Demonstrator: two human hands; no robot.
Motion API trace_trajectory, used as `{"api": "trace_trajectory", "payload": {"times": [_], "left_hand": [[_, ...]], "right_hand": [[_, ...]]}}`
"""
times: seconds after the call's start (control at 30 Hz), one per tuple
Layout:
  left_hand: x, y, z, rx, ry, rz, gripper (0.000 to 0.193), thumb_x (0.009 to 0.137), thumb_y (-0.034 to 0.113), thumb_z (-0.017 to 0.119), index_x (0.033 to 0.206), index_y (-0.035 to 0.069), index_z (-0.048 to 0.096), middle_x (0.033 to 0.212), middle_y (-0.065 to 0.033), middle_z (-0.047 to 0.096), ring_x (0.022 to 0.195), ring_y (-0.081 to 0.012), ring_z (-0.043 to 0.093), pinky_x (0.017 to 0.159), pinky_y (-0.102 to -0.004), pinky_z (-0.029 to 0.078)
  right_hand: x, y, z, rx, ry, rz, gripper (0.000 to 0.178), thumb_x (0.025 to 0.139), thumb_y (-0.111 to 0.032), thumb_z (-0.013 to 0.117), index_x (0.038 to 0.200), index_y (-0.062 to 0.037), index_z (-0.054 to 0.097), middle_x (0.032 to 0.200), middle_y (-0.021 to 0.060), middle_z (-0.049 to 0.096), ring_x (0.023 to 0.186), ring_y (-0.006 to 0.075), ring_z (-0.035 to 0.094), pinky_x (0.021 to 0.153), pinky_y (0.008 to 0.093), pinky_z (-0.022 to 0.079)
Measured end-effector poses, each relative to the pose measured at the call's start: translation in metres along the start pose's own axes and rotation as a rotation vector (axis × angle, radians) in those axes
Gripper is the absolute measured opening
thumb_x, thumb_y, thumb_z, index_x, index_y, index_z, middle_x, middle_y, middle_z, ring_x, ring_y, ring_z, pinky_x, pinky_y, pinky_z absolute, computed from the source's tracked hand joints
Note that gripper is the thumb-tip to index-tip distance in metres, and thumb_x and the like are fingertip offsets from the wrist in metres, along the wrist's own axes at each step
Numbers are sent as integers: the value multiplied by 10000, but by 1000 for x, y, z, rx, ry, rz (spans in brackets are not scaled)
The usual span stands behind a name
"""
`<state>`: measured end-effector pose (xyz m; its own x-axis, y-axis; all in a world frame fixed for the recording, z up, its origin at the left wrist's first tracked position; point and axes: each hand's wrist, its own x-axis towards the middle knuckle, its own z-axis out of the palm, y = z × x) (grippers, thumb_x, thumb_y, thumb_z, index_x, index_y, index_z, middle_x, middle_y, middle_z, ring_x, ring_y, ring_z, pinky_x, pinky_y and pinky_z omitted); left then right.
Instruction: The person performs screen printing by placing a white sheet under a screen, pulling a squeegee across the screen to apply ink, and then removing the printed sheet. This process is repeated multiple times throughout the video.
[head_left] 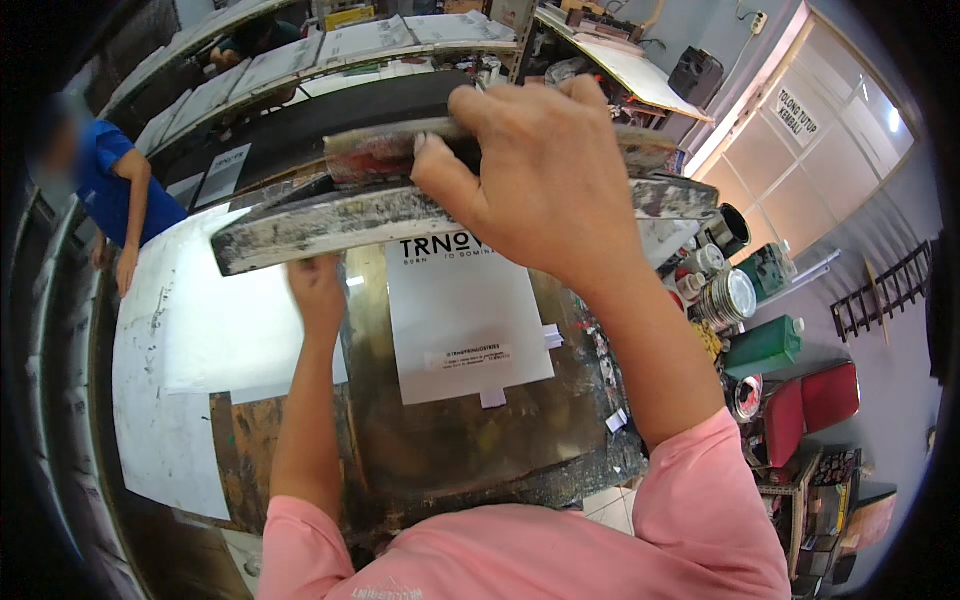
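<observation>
My right hand [545, 175] is closed around the raised near edge of a paint-smeared screen-printing frame [330, 228]. A stained squeegee [375, 152] lies just behind that edge, by my thumb; whether I also grip it I cannot tell. Under the frame's left part is my left hand [318, 290], blurred, its fingertips hidden by the frame. It is near the right edge of the white sheets [235, 345]. Below the frame, a white sheet with black print [465, 320] lies on the dark printing board [440, 450]; small paper tabs [553, 336] touch its edges.
At the left a person in a blue shirt [130, 180] stands by the table. Paint cans [728, 298], a green jerrycan [765, 345] and a red chair [815, 405] are at the right. Racks with printed sheets [365, 40] stand behind.
</observation>
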<state>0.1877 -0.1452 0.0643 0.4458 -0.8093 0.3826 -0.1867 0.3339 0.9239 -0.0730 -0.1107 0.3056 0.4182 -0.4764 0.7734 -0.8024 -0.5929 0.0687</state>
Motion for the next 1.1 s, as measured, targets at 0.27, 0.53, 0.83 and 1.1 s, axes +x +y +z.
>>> {"api": "trace_trajectory", "payload": {"times": [0.27,0.53,0.83,1.1], "left_hand": [[68,-142,82,486,-368,236,318,1005,145,751,1302,33,726,1392,-222,696,1288,-454,621,1081,-563,474],[84,-72,-25,395,-387,-181,298,1013,276,741,975,-19,771,807,-54,699,724,-142,588,691,-345,499],[-67,-82,-316,306,327,-337,242,1067,213,739,1064,-29,738,842,-18,708,728,-76,625,652,-247,497],[-82,-19,-261,1221,-463,353,1101,852,714,809,1673,82,435,1741,-245,368,1646,-459,250,1348,-629,141]], "right_hand": [[38,16,4,22,11,26,387,916,-367,660,792,-1,689,708,198,651,690,410,646,717,514,461],[44,20,0,61,-5,7,379,918,-359,663,807,3,686,721,198,651,687,413,632,730,502,457],[6,-5,-2,16,-10,39,359,926,-359,661,941,-5,720,865,179,715,834,378,664,856,472,445],[-8,-3,-2,-18,-72,36,429,967,-386,629,1025,26,736,935,218,731,921,387,685,903,474,454]]}}
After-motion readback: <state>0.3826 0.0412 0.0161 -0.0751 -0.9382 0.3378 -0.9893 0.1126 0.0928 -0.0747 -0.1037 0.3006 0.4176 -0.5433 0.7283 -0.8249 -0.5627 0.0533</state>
